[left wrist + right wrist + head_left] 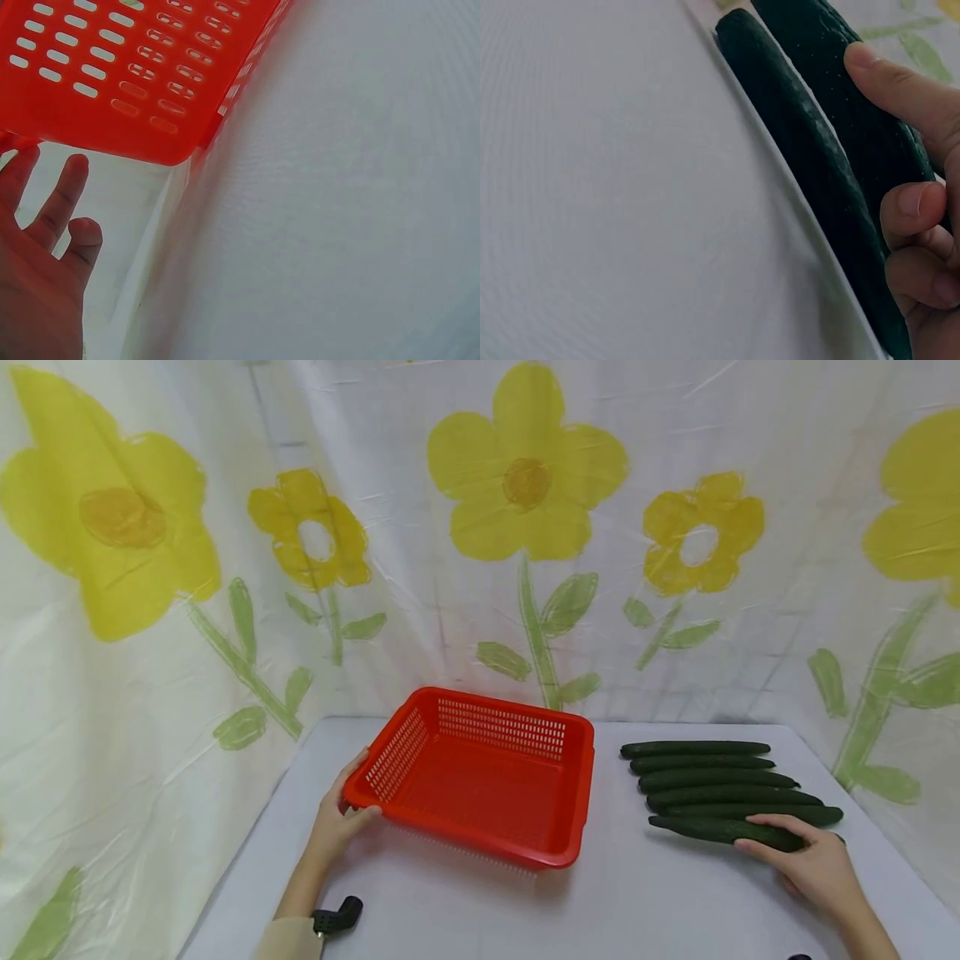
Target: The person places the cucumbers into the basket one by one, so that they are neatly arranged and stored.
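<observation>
A red plastic basket [480,785] with slotted walls sits left of the cucumbers, turned at a slight angle. At its left front corner my left hand [335,827] holds the rim, thumb in front and fingers along the outer side. In the left wrist view, some fingertips [73,169] stand apart from the basket wall [112,67]. My right hand [817,864] grips the right end of the nearest cucumber [705,829] between thumb and fingers. Beside it lies another cucumber [813,814]; the right wrist view shows the held cucumber [855,112] close up.
Several more dark green cucumbers [716,779] lie in a row behind the held one, at the right of the white table [600,902]. A flower-printed curtain [405,610] hangs behind the table and along both sides.
</observation>
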